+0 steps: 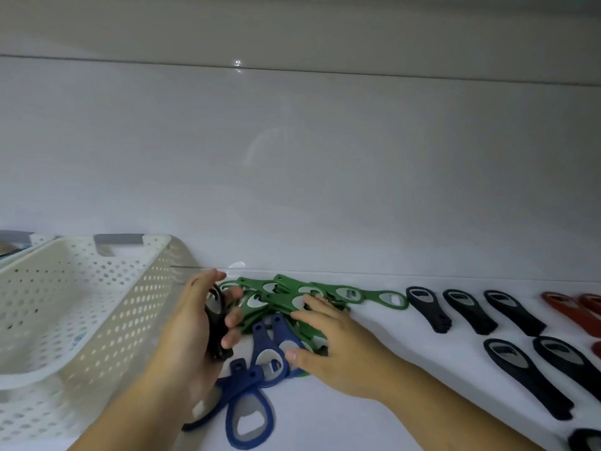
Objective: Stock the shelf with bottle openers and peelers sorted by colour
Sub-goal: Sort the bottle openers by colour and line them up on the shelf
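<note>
The left hand (192, 323) is gripping a black plastic bottle opener (216, 323). Its fingers are curling round the narrow handle, and the oval metal-lined head is pointing up towards the back wall. The right hand (331, 343) is lying flat with its fingers spread and nearly straight. The fingertips are pressing on a loose heap of green plastic bottle openers (283, 297), and the thumb is touching one of the blue plastic bottle openers (250, 415) that are lying overlapped just in front of the heap.

All of this is sitting on a smooth, glossy white shelf (406, 369). To the right, matching black bottle openers (465, 309) are lying apart from one another in rows, and red bottle openers (572, 307) are lying beyond them at the frame's edge. A cream plastic basket with perforated walls (97, 288) is standing just left of the left hand.
</note>
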Action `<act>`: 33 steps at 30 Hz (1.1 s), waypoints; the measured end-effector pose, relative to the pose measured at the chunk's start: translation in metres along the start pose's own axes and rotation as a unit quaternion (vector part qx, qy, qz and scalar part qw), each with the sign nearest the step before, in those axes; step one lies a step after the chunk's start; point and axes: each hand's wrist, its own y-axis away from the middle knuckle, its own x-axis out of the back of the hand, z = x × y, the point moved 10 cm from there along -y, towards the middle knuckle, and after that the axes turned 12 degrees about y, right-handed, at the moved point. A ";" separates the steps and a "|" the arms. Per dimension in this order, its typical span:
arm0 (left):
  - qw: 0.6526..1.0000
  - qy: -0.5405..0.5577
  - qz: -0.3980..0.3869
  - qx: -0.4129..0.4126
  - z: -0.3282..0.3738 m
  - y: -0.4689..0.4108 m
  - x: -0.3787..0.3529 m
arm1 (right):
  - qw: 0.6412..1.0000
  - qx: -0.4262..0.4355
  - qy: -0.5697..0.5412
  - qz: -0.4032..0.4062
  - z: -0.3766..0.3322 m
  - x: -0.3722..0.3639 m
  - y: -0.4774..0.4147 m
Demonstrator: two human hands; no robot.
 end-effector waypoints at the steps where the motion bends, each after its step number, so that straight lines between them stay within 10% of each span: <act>1: 1.000 0.017 0.013 -0.018 0.008 -0.001 0.004 | 1.000 0.004 -0.010 0.012 0.000 0.003 0.000; 6: 0.993 0.095 0.037 -0.060 0.030 -0.006 0.018 | 0.989 -0.070 0.018 0.126 0.028 0.033 -0.006; 10: 0.990 0.118 0.043 -0.065 0.031 -0.003 0.017 | 0.983 -0.168 0.064 0.030 0.063 0.012 -0.011; 16: 0.994 0.044 0.059 -0.082 0.025 0.000 0.014 | 0.990 -0.135 0.015 0.022 0.055 0.007 -0.010; 21: 0.992 -0.095 -0.027 -0.078 0.003 0.001 -0.003 | 0.974 -0.060 -0.125 0.180 0.011 0.056 0.009; 25: 0.969 -0.183 -0.103 -0.130 -0.007 0.023 -0.030 | 0.970 0.030 -0.242 0.018 -0.047 0.012 0.009; 33: 0.940 -0.235 -0.171 -0.178 -0.004 0.044 -0.053 | 0.979 0.023 -0.195 -0.054 -0.053 0.021 0.024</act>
